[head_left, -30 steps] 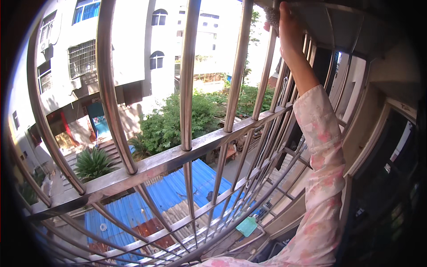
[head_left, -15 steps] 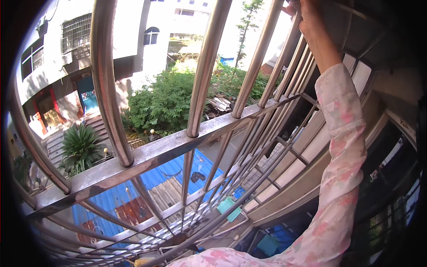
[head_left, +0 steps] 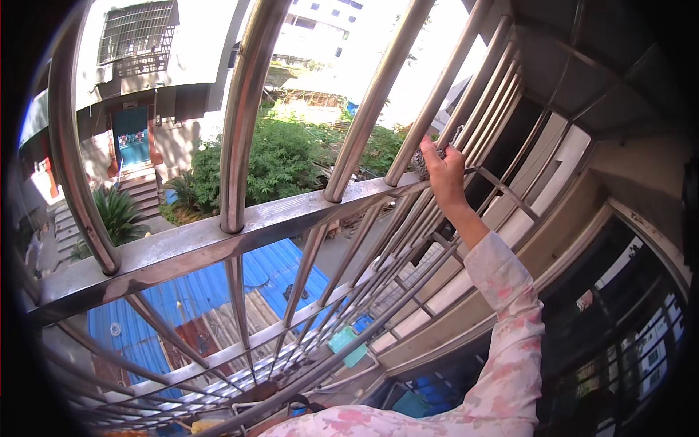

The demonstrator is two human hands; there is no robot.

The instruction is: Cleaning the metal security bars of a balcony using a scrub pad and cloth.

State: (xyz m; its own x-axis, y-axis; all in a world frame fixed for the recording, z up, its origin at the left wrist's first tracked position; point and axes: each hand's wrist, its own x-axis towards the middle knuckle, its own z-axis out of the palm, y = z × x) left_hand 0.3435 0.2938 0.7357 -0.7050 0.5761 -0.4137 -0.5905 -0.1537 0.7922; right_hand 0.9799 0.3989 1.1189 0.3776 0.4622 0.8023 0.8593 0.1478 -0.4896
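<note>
My right hand (head_left: 445, 178) reaches up and forward in a pink floral sleeve (head_left: 506, 320). Its fingers are closed round a steel upright bar (head_left: 455, 91) of the window guard, low down near the flat crossbar (head_left: 291, 211). Between the fingers and the bar shows a grey, glinting, tangled pad that looks like a steel wool scourer (head_left: 440, 154). The hand hides most of this pad. My left hand is out of the picture.
More upright bars (head_left: 244, 116) run along the guard to the left. Below lie the cage's lower rails (head_left: 255, 339) and blue roofing (head_left: 277, 262). Glass panes (head_left: 619, 320) stand close on the right. Green shrubs (head_left: 284, 156) grow outside.
My right hand has slid down the bar from the top of the picture to near the crossbar, still holding the scourer. The view has shifted a little.
</note>
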